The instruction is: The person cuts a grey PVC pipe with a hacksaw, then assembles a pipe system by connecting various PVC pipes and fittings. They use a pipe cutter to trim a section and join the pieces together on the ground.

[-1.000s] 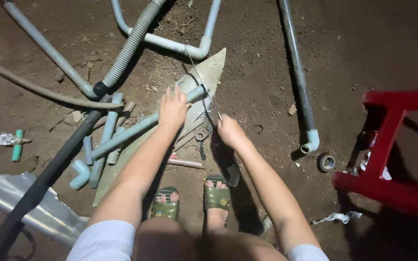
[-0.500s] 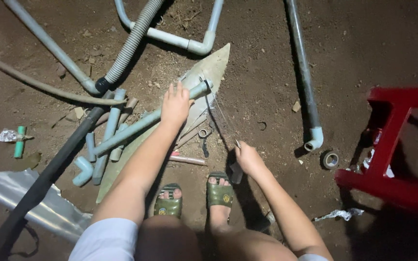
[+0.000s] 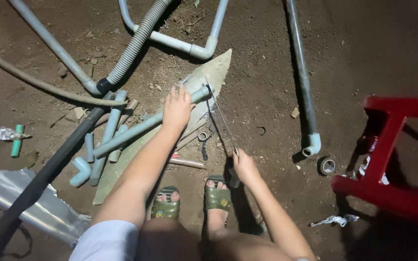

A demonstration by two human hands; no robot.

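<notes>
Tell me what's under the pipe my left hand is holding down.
The pipe lies across a pale board on the dirt. The left hand covers the spot beneath it.

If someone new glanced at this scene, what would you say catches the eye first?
Centre frame, the left hand presses a pale grey plastic pipe onto a flat board on the dirt, while the right hand grips a thin-bladed hacksaw set across the pipe's end. At right stands a bright red plastic stool.

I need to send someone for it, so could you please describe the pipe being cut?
Start at the pale board on the dirt. The pipe lies slanted across it, pinned by the left hand. Unlike the loose offcuts beside it, a saw blade crosses its end.
</notes>
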